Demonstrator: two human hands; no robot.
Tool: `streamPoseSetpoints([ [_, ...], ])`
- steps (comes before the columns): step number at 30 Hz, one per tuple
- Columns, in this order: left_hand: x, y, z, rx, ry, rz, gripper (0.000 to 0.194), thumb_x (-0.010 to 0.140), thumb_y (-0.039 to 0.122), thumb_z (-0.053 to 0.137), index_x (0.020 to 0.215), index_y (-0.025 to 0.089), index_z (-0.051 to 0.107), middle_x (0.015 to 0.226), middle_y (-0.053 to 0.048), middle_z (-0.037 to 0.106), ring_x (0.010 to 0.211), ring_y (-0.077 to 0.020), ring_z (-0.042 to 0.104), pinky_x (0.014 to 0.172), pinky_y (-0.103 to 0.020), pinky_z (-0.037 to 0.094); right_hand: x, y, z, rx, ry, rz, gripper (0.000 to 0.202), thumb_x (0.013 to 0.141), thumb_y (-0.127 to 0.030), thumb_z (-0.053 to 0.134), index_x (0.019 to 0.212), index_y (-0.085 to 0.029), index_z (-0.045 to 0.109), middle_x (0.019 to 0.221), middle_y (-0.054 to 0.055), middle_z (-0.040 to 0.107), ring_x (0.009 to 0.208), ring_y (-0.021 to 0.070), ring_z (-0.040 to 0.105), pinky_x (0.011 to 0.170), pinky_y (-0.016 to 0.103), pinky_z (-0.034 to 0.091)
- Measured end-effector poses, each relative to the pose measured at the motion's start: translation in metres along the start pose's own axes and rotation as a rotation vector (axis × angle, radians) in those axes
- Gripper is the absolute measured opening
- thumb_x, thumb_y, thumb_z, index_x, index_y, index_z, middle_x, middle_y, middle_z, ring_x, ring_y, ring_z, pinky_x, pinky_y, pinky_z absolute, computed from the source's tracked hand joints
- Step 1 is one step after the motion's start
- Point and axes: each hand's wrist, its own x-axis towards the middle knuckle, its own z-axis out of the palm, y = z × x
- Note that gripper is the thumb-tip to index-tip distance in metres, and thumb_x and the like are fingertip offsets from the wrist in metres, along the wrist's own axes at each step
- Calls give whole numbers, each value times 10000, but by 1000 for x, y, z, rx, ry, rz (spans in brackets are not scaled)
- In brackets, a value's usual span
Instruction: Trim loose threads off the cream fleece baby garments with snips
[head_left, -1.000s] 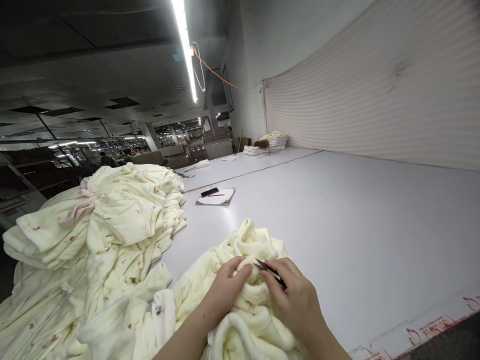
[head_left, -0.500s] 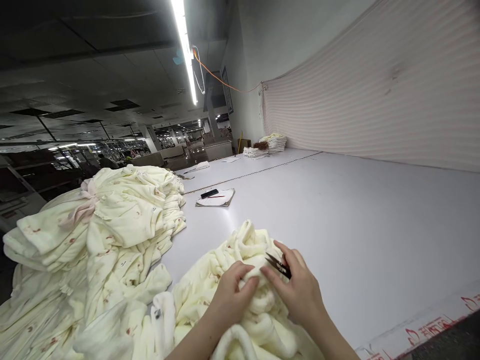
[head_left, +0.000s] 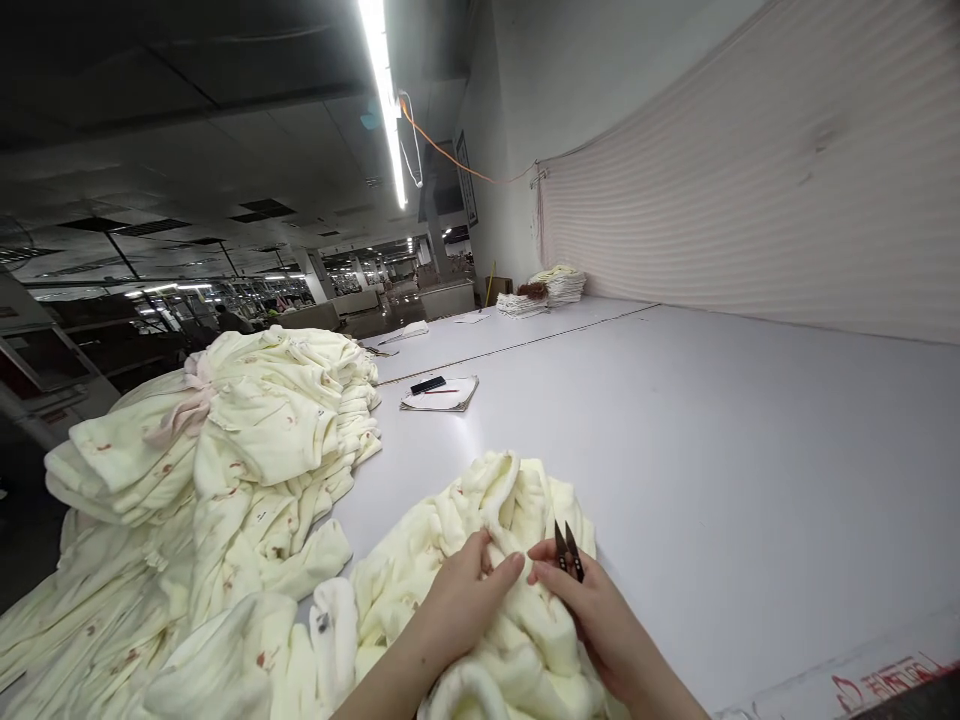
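Observation:
A pale yellow, fluffy garment [head_left: 420,550] lies bunched on the table in front of me. My left hand [head_left: 472,592] is closed on a fold of it, thumb towards the right. Held in my right hand [head_left: 596,605] is a pair of dark thread snips [head_left: 568,550], blades pointing up and slightly apart. The thumb and forefinger of that hand come together close to the left thumb, over the cloth; whether they pinch any fabric I cannot tell.
A large heap of similar yellow garments [head_left: 262,430] with small prints rises at the left. On the white table [head_left: 712,450] lie a paper pad [head_left: 457,397] with a black object [head_left: 428,385] and a pencil. Stacked cloth [head_left: 559,285] stands far back by the curtained wall.
My right hand has moved lower, and the snips have turned from pointing left to pointing up. My left hand keeps to the cloth. The view has shifted slightly.

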Motion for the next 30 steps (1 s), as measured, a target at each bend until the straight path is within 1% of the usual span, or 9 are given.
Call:
streamPoseSetpoints([
  [3,1,0,6,-399,-157,-46,513,708,491,684,1095,173,574,1010,-89,653,908,-248,603,782,-336,463,-3,8,15,-11,66,-77,289,658,-417,716,755,-169,605,639,-13,568,660,177,552,631,285,464],
  [5,1,0,9,-651,-272,-67,477,699,380,728,1097,167,574,1055,-100,658,929,-248,625,812,-346,484,-4,11,22,-26,107,-98,285,673,-421,704,776,-177,599,643,-17,561,673,178,549,647,285,466],
  [7,1,0,11,-771,-331,-70,445,693,302,742,1081,149,587,1007,-106,681,908,-248,647,827,-356,493,-7,10,25,-32,137,-153,304,682,-434,703,822,-189,587,699,-10,579,704,180,556,664,280,470],
  [11,0,1,13,-811,-322,-85,369,723,289,714,1032,114,615,841,-107,709,834,-254,672,764,-346,515,-15,4,31,-140,77,-320,296,765,-469,640,876,-206,560,814,13,602,804,188,578,738,279,482],
  [16,-4,-2,7,-901,-137,-85,266,766,289,649,974,129,607,815,-89,707,770,-236,671,672,-313,515,-24,-4,30,-267,12,-387,325,828,-510,549,967,-216,528,857,36,645,800,187,605,721,277,499],
  [21,-7,-3,-5,-913,-157,-96,445,671,87,601,1107,167,564,852,-49,701,745,-186,659,659,-264,495,-11,-23,12,-516,112,-498,280,885,-445,488,1059,-225,499,970,61,651,892,193,599,749,279,473],
  [23,-7,-1,-7,-892,-166,-140,524,611,34,568,1115,175,562,810,-31,698,735,-182,656,667,-260,488,-3,-34,9,-598,42,-501,232,905,-411,455,1043,-237,522,980,46,641,893,189,591,694,266,468],
  [26,-6,1,-8,-860,-177,-181,507,578,39,544,1071,150,591,725,-25,684,717,-197,649,668,-277,483,5,-48,12,-699,-115,-495,154,896,-345,479,983,-246,556,941,16,640,842,174,591,659,261,460],
  [30,-7,-1,-12,-846,-255,-87,394,593,74,548,974,134,628,688,-13,665,721,-198,625,672,-281,468,3,-55,15,-833,-216,-513,166,824,-265,589,989,-273,611,994,0,641,925,186,587,744,280,477],
])
